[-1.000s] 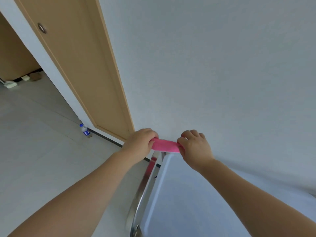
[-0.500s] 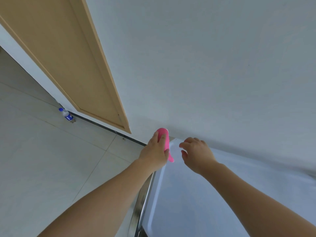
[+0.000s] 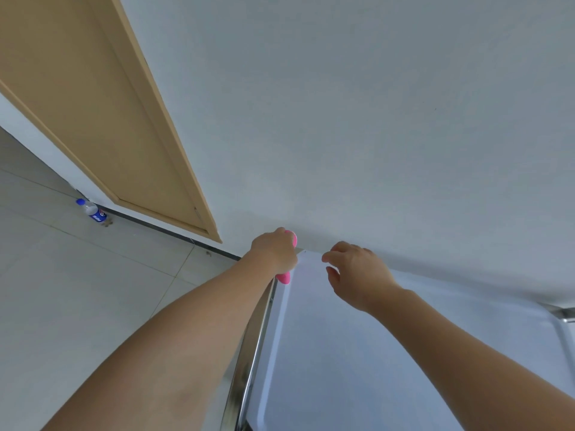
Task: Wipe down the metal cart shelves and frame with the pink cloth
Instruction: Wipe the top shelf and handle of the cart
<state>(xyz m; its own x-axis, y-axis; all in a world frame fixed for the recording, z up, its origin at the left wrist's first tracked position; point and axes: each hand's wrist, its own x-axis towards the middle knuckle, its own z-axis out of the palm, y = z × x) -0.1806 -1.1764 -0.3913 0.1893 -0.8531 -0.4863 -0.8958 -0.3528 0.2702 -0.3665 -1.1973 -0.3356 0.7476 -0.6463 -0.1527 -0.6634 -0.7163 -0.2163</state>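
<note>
The metal cart's top shelf (image 3: 357, 353) fills the lower right, pale and flat, with a shiny steel frame rail (image 3: 253, 346) along its left edge. My left hand (image 3: 275, 251) is shut on the pink cloth (image 3: 283, 277) at the shelf's far left corner, where the rail meets the wall. Only two bits of cloth show, one above my knuckles and one below my palm. My right hand (image 3: 357, 273) hovers over the shelf's far edge, fingers apart and curled, holding nothing.
A white wall rises right behind the cart. A tan wooden door (image 3: 102, 119) stands at the left. A plastic bottle with a blue label (image 3: 92, 211) sits on the tiled floor by the baseboard. Another steel frame corner (image 3: 564, 314) shows at the right edge.
My right hand let go of the cloth, which had been stretched between both hands. My left hand now holds it bunched at the corner of the frame. The view shifted right.
</note>
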